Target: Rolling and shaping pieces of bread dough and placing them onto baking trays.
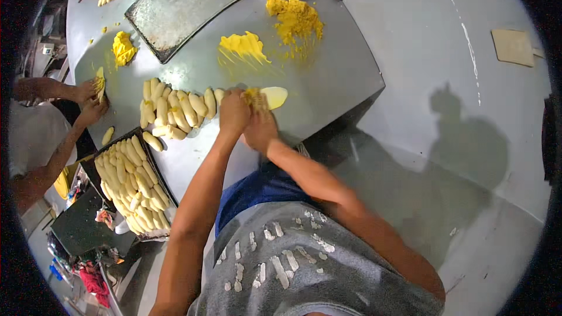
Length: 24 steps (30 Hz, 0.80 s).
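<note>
the left hand and blurred right hand meet over a flattened dough piece on the grey table; dough rolls lie to their left, a crumbly yellow heap beyond, a co-worker's hands farther left.

Table glossy metal; flattened dough smooth.

A grey metal bench has a bright glare toward its left end. Beyond its right edge rises a plain grey wall, marked by a broken white streak and bearing a squarish tan panel. A rounded shadow falls on the wall. Grey floor lies below the bench's near right corner. Off its left end, a black tabletop stands amid blurred clutter.
</note>
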Each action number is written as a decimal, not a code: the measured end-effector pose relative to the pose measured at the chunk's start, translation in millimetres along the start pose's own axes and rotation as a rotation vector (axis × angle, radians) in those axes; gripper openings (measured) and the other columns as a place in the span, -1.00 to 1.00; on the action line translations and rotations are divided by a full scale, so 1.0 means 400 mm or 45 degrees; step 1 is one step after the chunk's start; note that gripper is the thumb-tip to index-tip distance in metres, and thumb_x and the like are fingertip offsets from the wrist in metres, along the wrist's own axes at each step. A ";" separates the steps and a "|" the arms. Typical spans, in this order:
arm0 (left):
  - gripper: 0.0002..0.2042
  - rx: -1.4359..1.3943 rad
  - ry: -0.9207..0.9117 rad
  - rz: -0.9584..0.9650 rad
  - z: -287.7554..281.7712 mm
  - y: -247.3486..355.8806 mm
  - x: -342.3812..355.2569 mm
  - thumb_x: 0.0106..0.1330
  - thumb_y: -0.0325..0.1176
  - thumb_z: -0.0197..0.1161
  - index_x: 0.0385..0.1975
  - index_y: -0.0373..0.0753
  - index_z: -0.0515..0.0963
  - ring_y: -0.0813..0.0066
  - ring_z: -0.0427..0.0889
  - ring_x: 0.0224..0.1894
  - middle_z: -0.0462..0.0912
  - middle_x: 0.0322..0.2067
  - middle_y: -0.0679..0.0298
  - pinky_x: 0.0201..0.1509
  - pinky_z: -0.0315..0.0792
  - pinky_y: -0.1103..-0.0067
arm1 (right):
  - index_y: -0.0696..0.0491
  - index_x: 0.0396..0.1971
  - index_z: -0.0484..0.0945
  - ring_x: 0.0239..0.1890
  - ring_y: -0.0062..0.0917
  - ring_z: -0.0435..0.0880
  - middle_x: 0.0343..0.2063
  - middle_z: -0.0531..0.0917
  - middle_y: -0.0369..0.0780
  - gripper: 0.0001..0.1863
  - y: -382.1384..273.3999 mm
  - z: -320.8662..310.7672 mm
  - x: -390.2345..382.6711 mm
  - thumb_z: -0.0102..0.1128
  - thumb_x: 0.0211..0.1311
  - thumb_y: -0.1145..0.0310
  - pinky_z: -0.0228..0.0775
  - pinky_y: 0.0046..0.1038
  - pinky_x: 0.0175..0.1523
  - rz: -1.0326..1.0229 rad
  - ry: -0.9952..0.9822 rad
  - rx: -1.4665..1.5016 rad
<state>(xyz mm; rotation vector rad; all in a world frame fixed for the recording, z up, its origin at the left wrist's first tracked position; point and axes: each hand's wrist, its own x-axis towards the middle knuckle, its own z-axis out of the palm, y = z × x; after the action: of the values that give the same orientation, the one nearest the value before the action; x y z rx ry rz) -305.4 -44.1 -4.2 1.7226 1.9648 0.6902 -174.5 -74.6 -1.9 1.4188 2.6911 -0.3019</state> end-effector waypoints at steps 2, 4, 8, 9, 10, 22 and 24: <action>-0.75 -0.062 -0.088 -0.205 0.029 -0.074 -0.004 0.33 -0.35 0.42 -0.08 -0.34 0.73 -0.29 0.75 -0.03 0.74 -0.08 -0.18 0.07 0.63 0.01 | 0.38 0.63 0.25 0.78 0.08 0.06 0.67 0.26 0.21 0.01 0.021 0.003 0.008 0.17 0.54 -0.18 -0.28 0.11 0.84 -0.075 0.070 0.050; -0.77 -0.160 -0.079 -0.166 0.010 -0.041 -0.013 0.32 -0.36 0.43 -0.12 -0.35 0.75 -0.28 0.75 -0.04 0.76 -0.11 -0.18 0.07 0.63 0.02 | 0.40 0.62 0.25 0.77 0.10 0.07 0.65 0.27 0.24 0.03 0.059 0.017 -0.029 0.20 0.52 -0.20 -0.24 0.08 0.84 -0.114 0.117 0.092; -0.81 -0.207 -0.067 -0.209 -0.044 0.014 0.005 0.34 -0.37 0.41 -0.22 -0.38 0.77 -0.26 0.75 -0.06 0.79 -0.19 -0.17 0.08 0.63 0.06 | 0.41 0.64 0.23 0.78 0.12 0.06 0.67 0.22 0.25 0.04 0.129 -0.021 -0.088 0.13 0.59 -0.24 -0.16 0.11 0.82 0.052 0.264 0.336; -0.81 -0.216 -0.073 -0.183 -0.036 0.038 0.007 0.34 -0.37 0.41 -0.22 -0.38 0.77 -0.26 0.75 -0.06 0.79 -0.19 -0.17 0.08 0.63 0.06 | 0.41 0.64 0.22 0.77 0.12 0.08 0.67 0.22 0.25 0.07 0.174 -0.029 -0.102 0.12 0.58 -0.28 -0.15 0.14 0.81 0.174 0.188 0.236; -0.81 -0.203 -0.016 -0.193 -0.026 0.040 0.022 0.35 -0.36 0.40 -0.23 -0.37 0.78 -0.25 0.75 -0.06 0.80 -0.20 -0.15 0.08 0.63 0.07 | 0.41 0.64 0.21 0.76 0.12 0.10 0.68 0.23 0.24 0.09 0.223 -0.043 -0.092 0.12 0.57 -0.31 -0.13 0.17 0.80 0.272 0.128 0.141; -0.77 -0.186 0.098 -0.348 0.050 0.017 0.012 0.33 -0.43 0.31 -0.12 -0.38 0.77 -0.19 0.78 -0.02 0.82 -0.15 -0.12 0.12 0.64 0.15 | 0.01 0.34 0.72 0.40 -0.02 0.65 0.28 0.77 -0.10 -0.51 0.831 -0.234 0.286 0.39 0.46 0.23 0.39 0.19 0.51 0.255 0.489 0.288; -0.77 -0.212 0.124 -0.451 0.049 0.010 0.022 0.31 -0.45 0.32 -0.11 -0.39 0.76 -0.15 0.79 -0.04 0.82 -0.15 -0.11 0.12 0.65 0.18 | 0.02 0.28 0.76 0.37 -0.02 0.66 0.27 0.76 -0.09 -0.54 0.856 -0.251 0.365 0.43 0.44 0.27 0.41 0.15 0.49 0.155 0.593 0.288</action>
<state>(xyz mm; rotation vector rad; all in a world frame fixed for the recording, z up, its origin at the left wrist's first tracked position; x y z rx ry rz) -291.1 -33.3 -17.0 1.2224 2.1365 0.7922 26.6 252.9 25.9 1.9200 2.9817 -0.3072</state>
